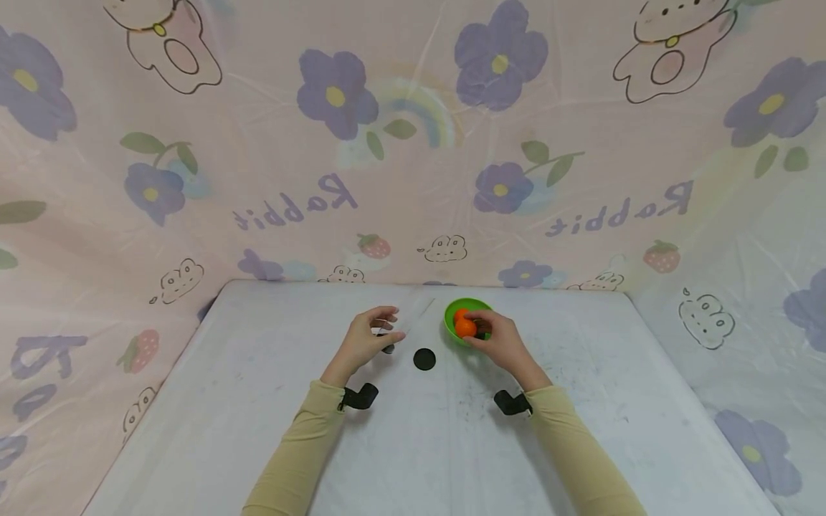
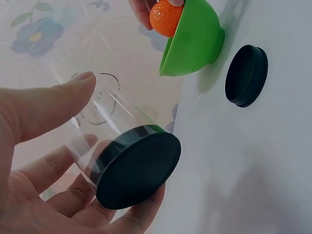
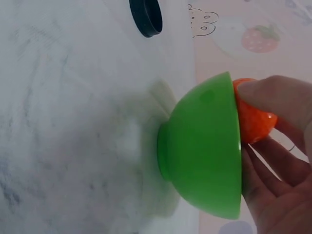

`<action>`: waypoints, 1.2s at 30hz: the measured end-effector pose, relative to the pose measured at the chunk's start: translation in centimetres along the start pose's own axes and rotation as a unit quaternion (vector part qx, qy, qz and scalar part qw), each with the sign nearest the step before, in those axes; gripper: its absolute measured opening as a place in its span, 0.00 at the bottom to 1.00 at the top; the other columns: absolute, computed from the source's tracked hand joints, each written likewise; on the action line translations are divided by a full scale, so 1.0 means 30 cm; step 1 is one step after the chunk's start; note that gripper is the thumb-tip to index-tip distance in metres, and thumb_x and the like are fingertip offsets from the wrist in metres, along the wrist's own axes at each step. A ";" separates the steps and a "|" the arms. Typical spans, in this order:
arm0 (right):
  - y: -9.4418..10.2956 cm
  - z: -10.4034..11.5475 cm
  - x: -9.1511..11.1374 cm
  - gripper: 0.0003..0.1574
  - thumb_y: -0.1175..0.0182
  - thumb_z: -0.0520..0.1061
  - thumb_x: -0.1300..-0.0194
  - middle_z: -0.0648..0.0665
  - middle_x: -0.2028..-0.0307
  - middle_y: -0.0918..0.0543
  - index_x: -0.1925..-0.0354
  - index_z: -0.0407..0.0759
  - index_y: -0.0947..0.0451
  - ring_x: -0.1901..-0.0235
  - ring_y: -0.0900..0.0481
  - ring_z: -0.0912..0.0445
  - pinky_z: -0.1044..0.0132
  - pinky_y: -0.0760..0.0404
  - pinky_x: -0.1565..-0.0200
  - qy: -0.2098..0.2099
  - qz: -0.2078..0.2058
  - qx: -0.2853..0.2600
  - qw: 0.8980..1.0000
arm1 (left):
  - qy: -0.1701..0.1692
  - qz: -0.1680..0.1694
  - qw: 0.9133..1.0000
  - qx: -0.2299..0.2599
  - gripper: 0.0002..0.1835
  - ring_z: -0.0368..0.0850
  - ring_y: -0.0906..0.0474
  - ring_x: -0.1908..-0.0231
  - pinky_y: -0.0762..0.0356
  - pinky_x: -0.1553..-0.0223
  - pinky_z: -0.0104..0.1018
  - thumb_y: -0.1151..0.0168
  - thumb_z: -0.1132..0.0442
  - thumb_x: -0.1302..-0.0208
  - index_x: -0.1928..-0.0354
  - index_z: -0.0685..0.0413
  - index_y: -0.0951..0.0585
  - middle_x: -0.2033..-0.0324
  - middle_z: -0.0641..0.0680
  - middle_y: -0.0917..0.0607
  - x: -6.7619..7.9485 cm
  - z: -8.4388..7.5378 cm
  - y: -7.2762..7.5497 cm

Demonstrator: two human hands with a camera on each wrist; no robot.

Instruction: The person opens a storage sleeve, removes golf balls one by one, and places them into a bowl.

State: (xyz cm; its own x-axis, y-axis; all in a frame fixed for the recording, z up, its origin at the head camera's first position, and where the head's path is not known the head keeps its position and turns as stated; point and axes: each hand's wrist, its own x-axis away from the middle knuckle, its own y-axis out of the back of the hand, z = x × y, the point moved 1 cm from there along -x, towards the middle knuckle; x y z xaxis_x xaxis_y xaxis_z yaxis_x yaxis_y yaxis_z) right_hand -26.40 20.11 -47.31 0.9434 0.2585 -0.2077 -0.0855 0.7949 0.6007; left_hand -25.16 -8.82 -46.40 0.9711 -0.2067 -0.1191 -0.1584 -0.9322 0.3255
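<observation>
My left hand point(image 1: 363, 340) grips a clear cylindrical container point(image 2: 113, 113) with a black base point(image 2: 140, 168), the thumb on one side and fingers curled round the other. It is tilted above the table. The green bowl point(image 3: 202, 151) stands upright to the right. At its rim my right hand point(image 1: 506, 345) pinches a dimpled orange golf ball point(image 3: 254, 119) between thumb and fingers. A second orange ball point(image 1: 459, 314) lies in the bowl behind it. A round black lid point(image 1: 424, 359) rests on the table between the hands.
The white table point(image 1: 413, 444) has a pale cloth wall point(image 1: 413, 208) printed with flowers and rabbits along its back and sides. A black wrist mount point(image 1: 361, 396) sits on the left wrist and another point(image 1: 512, 403) on the right.
</observation>
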 end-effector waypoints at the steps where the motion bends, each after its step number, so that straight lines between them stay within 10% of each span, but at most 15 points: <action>1: 0.000 0.000 0.000 0.28 0.29 0.36 0.46 0.38 0.51 0.20 0.46 0.37 0.23 0.57 0.19 0.48 0.56 0.20 0.53 0.001 0.000 -0.001 1.000 | 0.001 0.000 1.000 0.000 0.26 0.57 0.24 0.51 0.23 0.57 0.43 0.27 0.62 0.46 0.43 0.51 0.22 0.52 0.58 0.20 -0.001 0.001 -0.002; 36: 0.020 0.014 0.033 0.26 0.32 0.34 0.43 0.36 0.49 0.21 0.46 0.33 0.24 0.52 0.21 0.41 0.46 0.24 0.49 0.033 -0.002 -0.063 0.997 | 0.016 -0.016 0.999 0.047 0.28 0.56 0.23 0.51 0.24 0.49 0.46 0.27 0.70 0.49 0.45 0.64 0.27 0.50 0.63 0.22 -0.039 0.093 -0.044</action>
State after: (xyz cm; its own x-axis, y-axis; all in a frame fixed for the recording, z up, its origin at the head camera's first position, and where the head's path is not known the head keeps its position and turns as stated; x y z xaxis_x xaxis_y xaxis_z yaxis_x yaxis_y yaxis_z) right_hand -25.38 20.61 -46.82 0.9208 0.2882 -0.2628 -0.1262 0.8577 0.4984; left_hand -26.57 -8.17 -49.31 0.9810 -0.1681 -0.0971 -0.1419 -0.9624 0.2316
